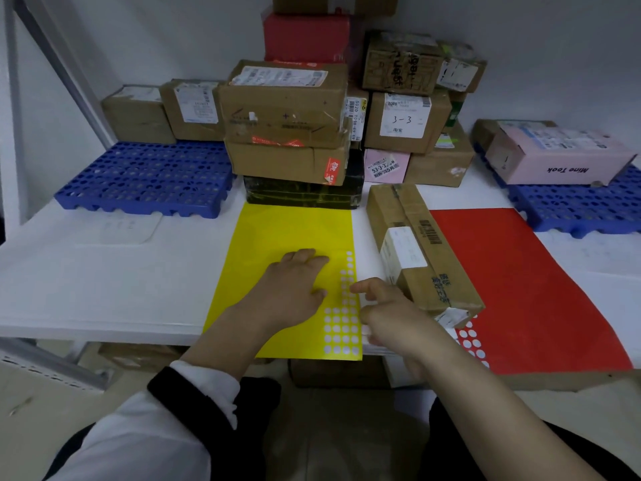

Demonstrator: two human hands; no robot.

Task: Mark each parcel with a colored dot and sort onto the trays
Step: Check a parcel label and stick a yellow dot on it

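A yellow sticker sheet lies at the table's front middle, with several round gaps along its right side. My left hand rests flat on it, fingers straight. My right hand is at the sheet's right edge, its forefinger and thumb picking at a dot there. A long brown parcel lies just right of the sheet, touching my right hand. A red sticker sheet lies beyond the parcel. Blue perforated trays stand at the left and right.
A stack of cardboard parcels rises at the back middle, with more boxes to its right. Two brown boxes sit on the left tray's far end and a pink box on the right tray. Boxes lie under the table.
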